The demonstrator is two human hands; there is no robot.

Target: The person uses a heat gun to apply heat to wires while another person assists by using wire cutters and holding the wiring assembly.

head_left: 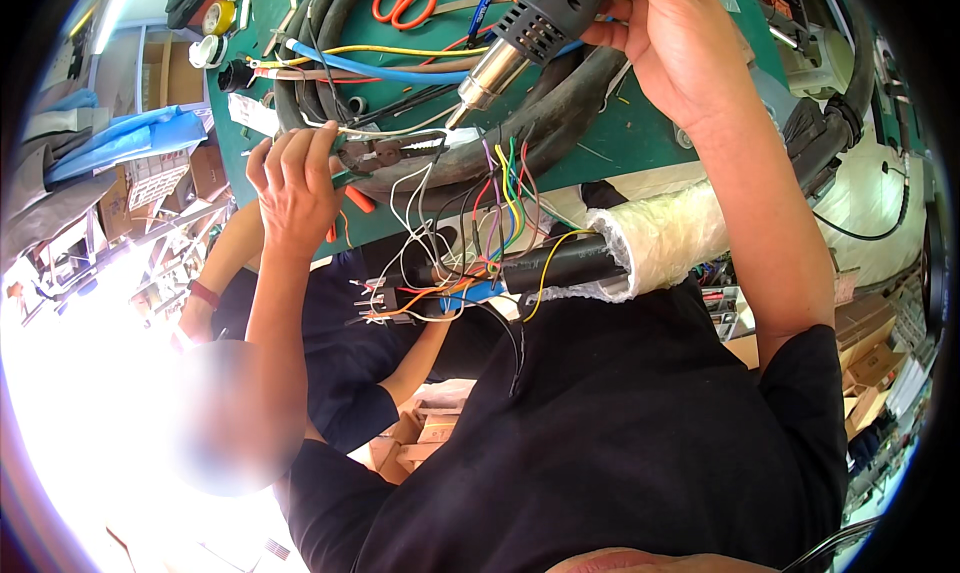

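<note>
My right hand (680,48) is wrapped round a heat gun (545,18) with a black vented body and a metal barrel. Its narrow nozzle slants down and left, its tip just above the pliers' jaws. My left hand (298,178) is closed on a pair of pliers (380,155), whose dark jaws point right. A thin white wire (400,131) runs close by the jaws and the nozzle tip. Below, a bundle of loose coloured wires (505,188) fans out from a thick black cable (565,265), which is partly wrapped in a pale padded sleeve (665,238).
A thick black hose (560,118) lies coiled on the green table (615,138). Orange-handled scissors (405,0), a blue pen (483,8) and a blue cable (390,73) rest within the coil. Another person's arm (225,258) reaches in at the left.
</note>
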